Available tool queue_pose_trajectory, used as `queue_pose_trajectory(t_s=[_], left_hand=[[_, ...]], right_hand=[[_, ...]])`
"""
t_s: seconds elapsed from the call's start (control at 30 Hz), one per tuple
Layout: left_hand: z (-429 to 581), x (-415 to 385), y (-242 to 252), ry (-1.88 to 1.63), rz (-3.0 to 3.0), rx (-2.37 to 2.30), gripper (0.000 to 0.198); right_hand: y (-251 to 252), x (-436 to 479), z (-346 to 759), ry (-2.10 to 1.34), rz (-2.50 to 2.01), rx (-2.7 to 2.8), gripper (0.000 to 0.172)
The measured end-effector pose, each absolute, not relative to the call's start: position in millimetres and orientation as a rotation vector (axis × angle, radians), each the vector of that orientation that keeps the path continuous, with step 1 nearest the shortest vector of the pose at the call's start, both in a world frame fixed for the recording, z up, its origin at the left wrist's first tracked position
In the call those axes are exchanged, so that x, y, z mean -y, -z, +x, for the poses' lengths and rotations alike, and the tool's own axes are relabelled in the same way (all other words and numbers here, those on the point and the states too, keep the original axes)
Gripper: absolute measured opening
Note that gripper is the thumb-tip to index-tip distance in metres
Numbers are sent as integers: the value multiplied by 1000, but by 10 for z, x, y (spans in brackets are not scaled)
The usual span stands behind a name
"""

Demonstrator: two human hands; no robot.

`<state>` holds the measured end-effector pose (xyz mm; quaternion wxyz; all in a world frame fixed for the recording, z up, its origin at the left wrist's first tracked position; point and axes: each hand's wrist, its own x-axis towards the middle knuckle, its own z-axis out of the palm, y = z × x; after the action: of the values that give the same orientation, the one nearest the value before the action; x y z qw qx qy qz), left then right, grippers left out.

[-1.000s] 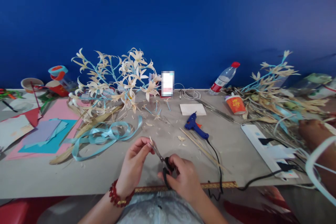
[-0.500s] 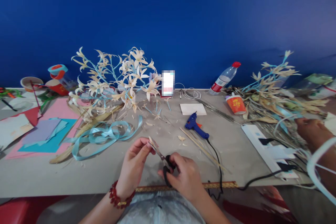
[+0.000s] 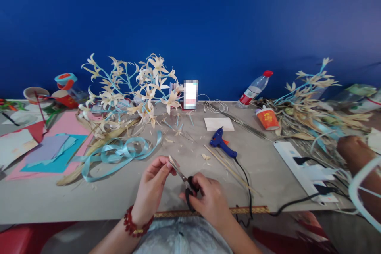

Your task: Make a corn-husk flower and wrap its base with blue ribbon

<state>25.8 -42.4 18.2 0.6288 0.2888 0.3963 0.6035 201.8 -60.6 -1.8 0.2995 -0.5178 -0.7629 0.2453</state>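
Black-handled scissors are in my right hand, its fingers through the loops near the table's front edge. My left hand, with a red bead bracelet on the wrist, pinches a small pale husk piece at the blade tips. Part of that piece is hidden by fingers and blades. Light-blue ribbon lies in loops beyond my left hand. A blue glue gun rests on its side beyond my right hand, close to thin pale sticks.
Pale husk flowers on blue stems stand at the back left. Coloured paper sheets lie left. On the right are a bottle, an orange cup, a white power strip with cords, and another person's hand.
The other person's hand at the far right has shifted slightly, with its fingers drawn in. My hands and the scissors are almost unchanged.
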Motion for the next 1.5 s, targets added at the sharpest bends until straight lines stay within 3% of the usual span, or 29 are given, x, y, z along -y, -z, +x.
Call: queue_pose_trajectory(t_s=[0.3, 0.53, 0.77, 1.03, 1.23, 1.4, 1.5], left_hand=[[259, 439, -194, -1376, 658, -914, 11], [267, 403, -212, -1376, 714, -902, 14], [235, 406, -210, -1330, 831, -960, 16], [230, 421, -215, -1298, 841, -964, 15], [165, 407, -200, -1246, 776, -988, 17], [103, 409, -179, -1205, 837, -995, 16], [67, 354, -232, -1129, 767, -924, 14]], right_hand=[[62, 582, 2024, -708, -1359, 1977, 24], [184, 535, 2085, -963, -1393, 1759, 33], [209, 474, 2272, -560, -1755, 2093, 21], [168, 360, 2284, -273, -1798, 2248, 25], [115, 244, 2357, -553, -1781, 2310, 24], [-172, 143, 2325, -706, -1546, 2241, 10], [-356, 61, 2162, -829, -1205, 2141, 29]])
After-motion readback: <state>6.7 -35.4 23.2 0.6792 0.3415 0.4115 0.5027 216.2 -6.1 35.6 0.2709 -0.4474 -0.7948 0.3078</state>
